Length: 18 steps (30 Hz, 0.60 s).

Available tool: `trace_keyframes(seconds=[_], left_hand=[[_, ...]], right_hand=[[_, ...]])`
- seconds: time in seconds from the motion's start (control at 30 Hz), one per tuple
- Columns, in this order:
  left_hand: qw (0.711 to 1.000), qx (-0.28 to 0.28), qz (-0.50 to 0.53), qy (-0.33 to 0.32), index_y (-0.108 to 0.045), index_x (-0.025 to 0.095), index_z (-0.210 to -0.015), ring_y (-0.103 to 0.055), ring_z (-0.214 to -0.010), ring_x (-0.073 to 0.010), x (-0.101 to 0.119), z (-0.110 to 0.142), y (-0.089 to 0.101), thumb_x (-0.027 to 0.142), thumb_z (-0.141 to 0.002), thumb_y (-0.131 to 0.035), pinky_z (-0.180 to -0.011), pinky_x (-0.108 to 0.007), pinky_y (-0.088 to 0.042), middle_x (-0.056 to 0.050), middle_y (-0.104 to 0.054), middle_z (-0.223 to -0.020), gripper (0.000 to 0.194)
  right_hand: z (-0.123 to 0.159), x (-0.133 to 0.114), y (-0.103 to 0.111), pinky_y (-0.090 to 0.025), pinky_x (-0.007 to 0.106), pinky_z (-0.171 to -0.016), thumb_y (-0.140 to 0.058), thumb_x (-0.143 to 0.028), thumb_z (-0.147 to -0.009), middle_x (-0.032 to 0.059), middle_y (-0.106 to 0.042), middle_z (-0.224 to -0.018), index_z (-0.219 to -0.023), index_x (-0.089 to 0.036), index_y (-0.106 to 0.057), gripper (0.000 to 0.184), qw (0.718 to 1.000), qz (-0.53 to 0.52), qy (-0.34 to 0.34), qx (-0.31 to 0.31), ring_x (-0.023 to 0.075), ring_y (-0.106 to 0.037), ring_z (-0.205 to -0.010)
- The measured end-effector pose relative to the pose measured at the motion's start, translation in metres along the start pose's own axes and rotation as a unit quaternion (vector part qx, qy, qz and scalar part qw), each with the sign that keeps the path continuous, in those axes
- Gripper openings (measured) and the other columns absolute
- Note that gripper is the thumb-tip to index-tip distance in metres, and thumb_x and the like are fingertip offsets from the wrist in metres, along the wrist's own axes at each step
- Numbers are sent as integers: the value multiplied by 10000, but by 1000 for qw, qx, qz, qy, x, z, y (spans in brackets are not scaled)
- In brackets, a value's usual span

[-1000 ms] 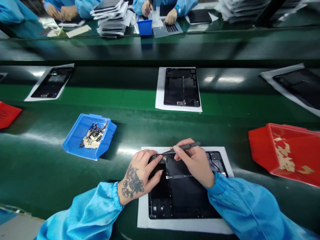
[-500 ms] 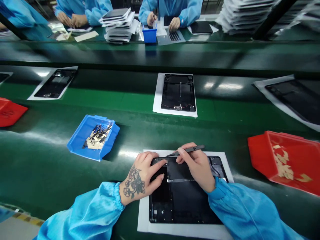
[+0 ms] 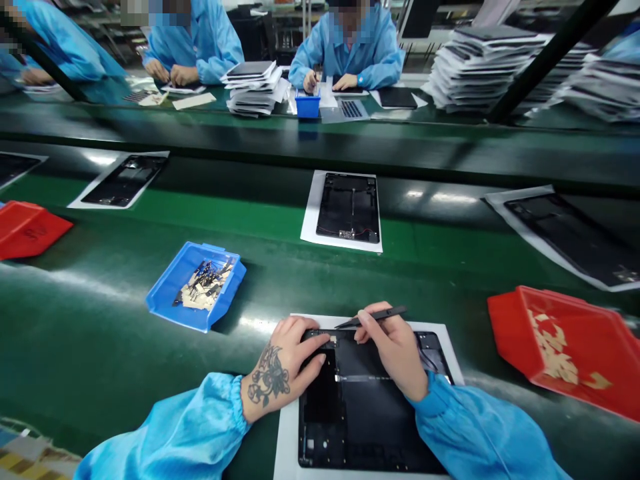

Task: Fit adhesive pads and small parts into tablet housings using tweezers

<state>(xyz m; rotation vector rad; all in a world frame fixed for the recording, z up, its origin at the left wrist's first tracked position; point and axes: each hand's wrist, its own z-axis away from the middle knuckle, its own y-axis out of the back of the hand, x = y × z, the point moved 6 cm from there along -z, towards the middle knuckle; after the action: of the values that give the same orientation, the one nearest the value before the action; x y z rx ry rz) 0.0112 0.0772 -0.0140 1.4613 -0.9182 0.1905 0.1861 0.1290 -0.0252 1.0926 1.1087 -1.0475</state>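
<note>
A black tablet housing (image 3: 373, 427) lies face up on a white paper sheet (image 3: 286, 447) at the bottom of the view, with a thin silver strip across it. My left hand (image 3: 293, 360), tattooed at the wrist, rests its fingers on the housing's top left corner and holds nothing. My right hand (image 3: 393, 353) grips slim black tweezers (image 3: 375, 317). Their tip sits just above the housing's top edge, close to my left fingertips. Whatever lies under that tip is too small to make out.
A blue bin (image 3: 165, 287) of small parts stands left of my hands, and a red bin (image 3: 520, 333) holding gold-coloured pieces stands right. Further housings on paper lie along the green belt. Beyond a dark rail, co-workers in blue work among tall stacks of black panels.
The view has tilted upward, so more of the far bench and co-workers shows and my hands sit lower in the picture. My hands and the tweezers have stayed about the same on the housing.
</note>
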Motion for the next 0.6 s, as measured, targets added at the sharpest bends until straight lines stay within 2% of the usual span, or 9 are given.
trace_keyframes(seconds=[0.13, 0.3, 0.5, 0.6], left_hand=[[1000, 15, 0, -15, -585, 188, -1189, -489, -1028, -244, 1, 1, 1, 189, -877, -503, -866, -421, -444, -109, -542, -1124, 323], [1000, 15, 1, 3, -589, 207, -1186, -493, -1035, -238, 3, 1, 1, 180, -885, -492, -868, -412, -446, -99, -550, -1125, 317], [1000, 25, 0, 7, -594, 212, -1178, -498, -1018, -244, 1, 0, -1, 182, -883, -489, -854, -418, -445, -102, -552, -1112, 315], [1000, 20, 5, 6, -603, 208, -1163, -496, -1016, -244, -1, 0, -3, 164, -873, -495, -855, -421, -443, -99, -553, -1103, 312]], right_hand=[[0, 0, 0, -499, 239, -556, -586, -460, -871, -10, -596, -576, -811, -178, -540, 291, 1000, 3, -3, 1, 125, -581, -531], [0, 2, 0, -495, 238, -545, -589, -473, -863, -11, -592, -567, -813, -176, -542, 305, 1000, -7, -11, 2, 128, -576, -524], [-6, 0, 12, -527, 262, -664, -490, -421, -917, 59, -663, -839, -788, -161, -612, 315, 998, -45, -1, 43, 158, -633, -742], [-20, -11, 22, -534, 290, -667, -485, -365, -903, 54, -669, -875, -772, -173, -575, 249, 994, -73, 14, 79, 165, -636, -731]])
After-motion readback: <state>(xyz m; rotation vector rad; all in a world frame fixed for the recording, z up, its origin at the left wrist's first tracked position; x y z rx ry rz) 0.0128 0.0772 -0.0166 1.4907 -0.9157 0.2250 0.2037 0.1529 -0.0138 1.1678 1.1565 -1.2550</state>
